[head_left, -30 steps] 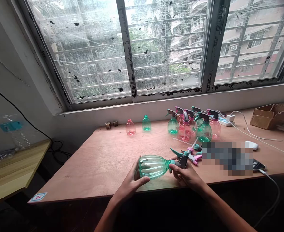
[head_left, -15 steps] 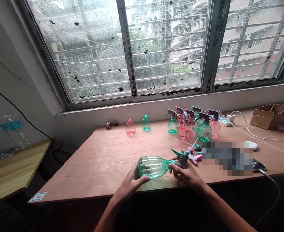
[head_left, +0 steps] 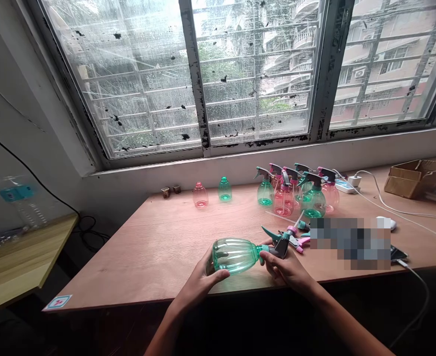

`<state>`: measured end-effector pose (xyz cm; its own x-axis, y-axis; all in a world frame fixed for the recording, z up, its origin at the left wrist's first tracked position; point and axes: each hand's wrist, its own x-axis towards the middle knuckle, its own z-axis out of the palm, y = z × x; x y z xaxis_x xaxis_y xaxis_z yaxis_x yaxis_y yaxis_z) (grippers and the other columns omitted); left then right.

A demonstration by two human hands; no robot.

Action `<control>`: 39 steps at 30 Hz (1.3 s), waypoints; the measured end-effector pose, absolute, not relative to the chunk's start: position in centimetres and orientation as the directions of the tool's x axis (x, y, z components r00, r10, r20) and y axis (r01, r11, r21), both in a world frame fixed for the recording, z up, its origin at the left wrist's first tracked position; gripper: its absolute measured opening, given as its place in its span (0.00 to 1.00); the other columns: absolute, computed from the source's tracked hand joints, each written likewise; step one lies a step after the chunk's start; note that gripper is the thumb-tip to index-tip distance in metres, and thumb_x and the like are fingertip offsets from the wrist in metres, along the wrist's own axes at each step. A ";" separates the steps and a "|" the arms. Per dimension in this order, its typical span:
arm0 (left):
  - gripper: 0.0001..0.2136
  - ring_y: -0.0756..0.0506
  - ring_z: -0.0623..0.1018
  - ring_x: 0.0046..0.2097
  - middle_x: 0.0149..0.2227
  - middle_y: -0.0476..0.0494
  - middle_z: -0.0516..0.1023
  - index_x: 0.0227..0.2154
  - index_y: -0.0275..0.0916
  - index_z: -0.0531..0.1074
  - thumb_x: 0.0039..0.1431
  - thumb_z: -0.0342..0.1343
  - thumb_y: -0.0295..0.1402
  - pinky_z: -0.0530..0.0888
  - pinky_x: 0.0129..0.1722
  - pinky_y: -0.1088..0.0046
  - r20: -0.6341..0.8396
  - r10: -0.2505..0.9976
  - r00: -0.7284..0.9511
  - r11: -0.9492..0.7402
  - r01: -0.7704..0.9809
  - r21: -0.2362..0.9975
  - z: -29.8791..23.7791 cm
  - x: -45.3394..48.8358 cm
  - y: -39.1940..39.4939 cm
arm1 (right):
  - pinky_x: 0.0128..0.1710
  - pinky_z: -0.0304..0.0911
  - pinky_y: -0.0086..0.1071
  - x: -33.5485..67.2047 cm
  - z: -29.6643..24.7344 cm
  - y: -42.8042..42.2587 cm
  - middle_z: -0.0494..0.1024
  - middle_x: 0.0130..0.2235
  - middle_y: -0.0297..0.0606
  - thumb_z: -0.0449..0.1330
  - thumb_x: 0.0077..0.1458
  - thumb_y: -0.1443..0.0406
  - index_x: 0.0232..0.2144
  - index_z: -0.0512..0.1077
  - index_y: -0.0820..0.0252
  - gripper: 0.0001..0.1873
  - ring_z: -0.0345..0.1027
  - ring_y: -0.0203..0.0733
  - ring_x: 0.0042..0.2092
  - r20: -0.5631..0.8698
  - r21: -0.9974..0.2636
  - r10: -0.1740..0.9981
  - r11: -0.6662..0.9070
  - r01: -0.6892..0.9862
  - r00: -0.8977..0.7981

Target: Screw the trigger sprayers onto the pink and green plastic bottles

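A clear green spray bottle (head_left: 236,254) lies sideways in the air near the table's front edge, its base to the left. My left hand (head_left: 206,274) is wrapped round the base, thumb on the near side. At the neck, my right hand (head_left: 282,264) grips the green collar of the black and green spray head (head_left: 279,247); some of its fingers are hidden behind. The trigger points up and away. Just beyond my right hand lie loose pink and green spray heads (head_left: 297,241) with their tubes.
Several assembled spray bottles (head_left: 283,200) cluster at the back right. A red bottle (head_left: 200,197) and a green bottle (head_left: 224,190), both without heads, stand by the window. A cardboard box (head_left: 416,180), white cables and a phone (head_left: 399,253) occupy the right side.
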<state>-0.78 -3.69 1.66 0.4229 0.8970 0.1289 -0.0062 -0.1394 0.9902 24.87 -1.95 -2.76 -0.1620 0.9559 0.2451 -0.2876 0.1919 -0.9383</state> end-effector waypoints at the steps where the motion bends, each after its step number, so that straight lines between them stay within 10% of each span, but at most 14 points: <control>1: 0.40 0.33 0.61 0.67 0.65 0.36 0.64 0.68 0.46 0.50 0.57 0.65 0.34 0.59 0.66 0.53 0.129 0.898 0.421 -0.140 -0.005 0.990 1.7 -0.7 -3.7 | 0.15 0.48 0.25 24.9 -2.8 -1.9 0.76 0.25 0.30 0.69 0.53 0.55 0.36 0.67 0.59 0.18 0.59 0.29 0.16 0.243 -0.938 0.957 0.190 -0.288 -0.160; 7: 0.51 0.35 0.64 0.66 0.67 0.36 0.60 0.69 0.50 0.37 0.53 0.68 0.31 0.62 0.65 0.55 0.139 0.893 0.427 -0.139 -0.030 0.990 1.4 -0.5 -3.7 | 0.16 0.48 0.25 24.9 -2.7 -2.0 0.76 0.25 0.31 0.68 0.53 0.54 0.35 0.68 0.59 0.18 0.59 0.29 0.16 0.233 -0.941 0.961 0.184 -0.286 -0.149; 14: 0.37 0.33 0.62 0.67 0.66 0.37 0.63 0.66 0.46 0.54 0.58 0.64 0.36 0.60 0.66 0.52 0.129 0.899 0.418 -0.142 0.000 0.990 1.6 -0.8 -3.7 | 0.15 0.47 0.26 24.8 -2.6 -2.0 0.76 0.25 0.31 0.69 0.51 0.53 0.35 0.67 0.58 0.19 0.57 0.30 0.16 0.230 -0.942 0.963 0.183 -0.282 -0.143; 20: 0.48 0.36 0.67 0.64 0.65 0.37 0.64 0.69 0.51 0.38 0.55 0.66 0.33 0.62 0.64 0.54 0.166 0.882 0.441 -0.167 -0.037 0.985 1.3 -0.5 -3.9 | 0.16 0.47 0.26 24.7 -2.2 -2.2 0.74 0.23 0.29 0.69 0.51 0.52 0.35 0.67 0.58 0.20 0.57 0.30 0.16 0.216 -0.944 0.965 0.169 -0.283 -0.147; 28: 0.38 0.33 0.57 0.69 0.68 0.38 0.59 0.68 0.47 0.50 0.59 0.63 0.37 0.55 0.68 0.51 0.135 0.895 0.425 -0.154 0.010 0.988 1.9 -0.7 -3.9 | 0.15 0.49 0.26 24.7 -1.9 -2.3 0.73 0.22 0.28 0.70 0.49 0.52 0.36 0.67 0.58 0.22 0.57 0.30 0.16 0.203 -0.947 0.967 0.154 -0.282 -0.154; 39: 0.47 0.34 0.58 0.69 0.70 0.38 0.53 0.69 0.51 0.43 0.54 0.67 0.32 0.54 0.68 0.51 0.152 0.890 0.429 -0.164 -0.009 0.986 1.5 -0.7 -3.8 | 0.15 0.50 0.26 24.8 -2.3 -2.3 0.74 0.23 0.28 0.70 0.49 0.51 0.37 0.67 0.57 0.23 0.57 0.30 0.16 0.198 -0.948 0.968 0.150 -0.282 -0.151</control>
<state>-0.65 -3.82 1.53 0.4291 0.8904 0.1516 -0.0087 -0.1637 0.9865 24.79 -2.27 -2.29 -0.1511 0.9685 0.1982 -0.2824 0.1498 -0.9475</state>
